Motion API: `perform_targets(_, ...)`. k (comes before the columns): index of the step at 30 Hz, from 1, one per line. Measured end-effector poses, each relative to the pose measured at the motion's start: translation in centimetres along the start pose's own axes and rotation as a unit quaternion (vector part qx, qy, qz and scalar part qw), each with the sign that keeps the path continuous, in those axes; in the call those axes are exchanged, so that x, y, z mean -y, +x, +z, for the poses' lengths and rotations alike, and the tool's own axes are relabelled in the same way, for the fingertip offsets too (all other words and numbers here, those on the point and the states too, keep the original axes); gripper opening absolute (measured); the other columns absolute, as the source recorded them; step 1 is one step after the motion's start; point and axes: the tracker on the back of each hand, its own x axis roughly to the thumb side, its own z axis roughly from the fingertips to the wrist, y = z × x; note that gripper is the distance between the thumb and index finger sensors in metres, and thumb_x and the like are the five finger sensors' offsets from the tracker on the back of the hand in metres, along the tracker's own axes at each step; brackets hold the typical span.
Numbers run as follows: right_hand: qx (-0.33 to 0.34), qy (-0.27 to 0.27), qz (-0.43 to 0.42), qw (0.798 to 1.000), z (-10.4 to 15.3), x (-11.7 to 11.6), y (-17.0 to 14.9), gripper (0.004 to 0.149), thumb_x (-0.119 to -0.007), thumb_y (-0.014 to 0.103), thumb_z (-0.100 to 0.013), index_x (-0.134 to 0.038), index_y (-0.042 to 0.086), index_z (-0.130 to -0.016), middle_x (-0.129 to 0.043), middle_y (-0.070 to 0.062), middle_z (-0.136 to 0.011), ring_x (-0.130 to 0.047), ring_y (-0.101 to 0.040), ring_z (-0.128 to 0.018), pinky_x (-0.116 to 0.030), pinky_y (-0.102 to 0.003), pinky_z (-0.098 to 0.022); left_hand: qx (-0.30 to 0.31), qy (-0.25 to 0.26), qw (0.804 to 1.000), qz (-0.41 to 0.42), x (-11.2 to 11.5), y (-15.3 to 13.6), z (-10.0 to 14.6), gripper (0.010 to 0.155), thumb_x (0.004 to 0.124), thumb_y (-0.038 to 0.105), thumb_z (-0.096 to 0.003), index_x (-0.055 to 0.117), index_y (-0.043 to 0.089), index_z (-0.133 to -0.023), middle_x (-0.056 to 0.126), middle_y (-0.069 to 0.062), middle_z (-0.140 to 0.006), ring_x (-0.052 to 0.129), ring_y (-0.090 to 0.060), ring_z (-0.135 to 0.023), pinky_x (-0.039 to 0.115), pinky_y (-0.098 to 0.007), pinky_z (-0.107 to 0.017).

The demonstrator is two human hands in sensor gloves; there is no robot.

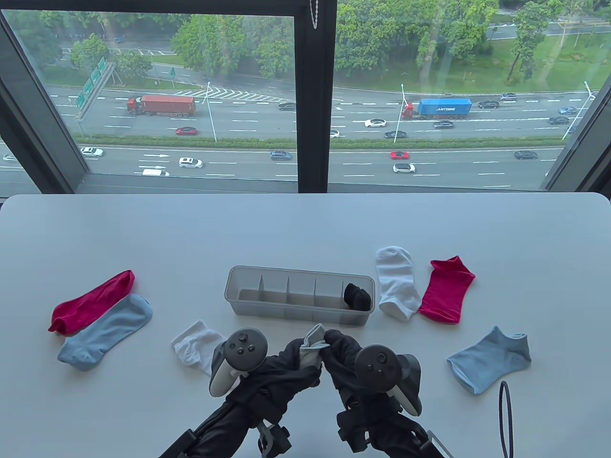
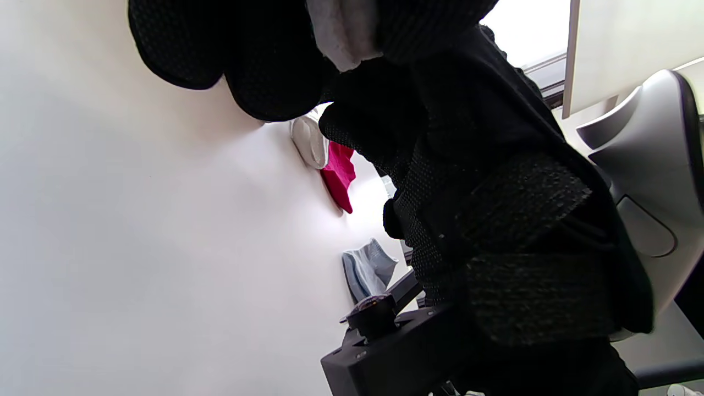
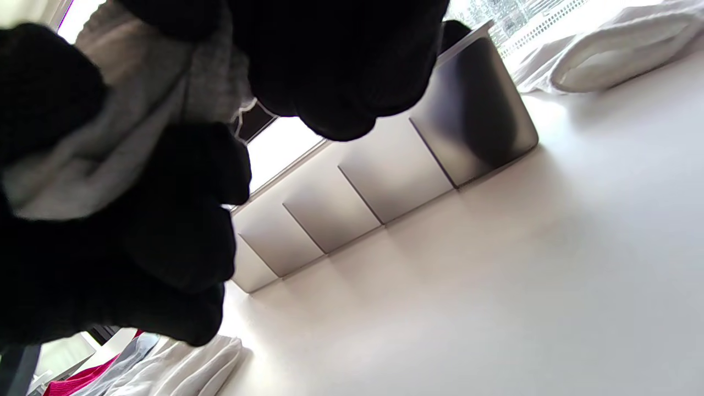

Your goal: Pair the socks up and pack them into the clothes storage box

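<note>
White table [image 1: 305,224]: both hands, left hand [image 1: 281,369] and right hand [image 1: 343,358], pinch 1 grey sock bundle [image 1: 312,348] bottom-centre, storage box [image 1: 267,312] directly above, long axis left-right, 4 compartments free.

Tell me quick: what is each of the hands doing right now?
Left hand: grips the grey sock.
Right hand: also grips the grey sock, from its other side.

We see both hands, left hand [image 1: 281,367] and right hand [image 1: 346,355], gripping grey socks [image 1: 311,350] near the storage box [image 1: 291,312]. Its rightmost compartment holds black socks [image 1: 358,296].
</note>
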Motion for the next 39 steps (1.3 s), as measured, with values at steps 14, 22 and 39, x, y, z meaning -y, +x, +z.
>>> perform_targets(14, -0.057, 0.095, -0.172, 0.979, -0.7, -0.7, -1.6, 0.042, -0.059, 0.042, -0.06, -0.05, 0.024, -0.097, -0.081, 0.004, -0.084, -0.092, -0.008, -0.077, -0.081, -0.032, -0.068, 0.023, 0.092, 0.962, -0.254, -0.1, 1.9, 0.9, 0.058, 0.055, 0.019, -0.0571, 0.039, 0.006, -0.112, 0.052, -0.029, -0.113, 0.064, -0.051, -0.101, 0.051, -0.071, -0.074)
perform_targets(22, -0.012, 0.151, -0.222, 0.963, -0.3, -1.2, -0.3, 0.047, -0.06, 0.041, -0.061, -0.043, 0.021, -0.099, -0.075, 0.005, -0.087, -0.086, -0.012, -0.083, -0.074, -0.034, -0.074, -0.009, 0.017, 0.973, -0.229, 0.7, 1.4, 0.5, 0.074, 0.065, 0.027, -0.0559, 0.023, 0.0, -0.112, 0.053, -0.03, -0.106, 0.073, -0.042, -0.087, 0.058, -0.067, -0.072)
perform_targets(39, -0.024, 0.103, -0.178, 0.978, -0.5, -0.3, -1.9, 0.061, -0.058, 0.044, -0.059, -0.028, 0.025, -0.109, -0.065, -0.001, -0.104, -0.073, -0.021, -0.096, -0.059, -0.046, -0.08, -0.04, 0.116, 0.986, -0.114, -2.0, 0.2, 1.5, 0.055, 0.062, 0.04, -0.0581, 0.067, 0.009, -0.104, 0.066, -0.022, -0.093, 0.075, -0.037, -0.076, 0.065, -0.064, -0.065)
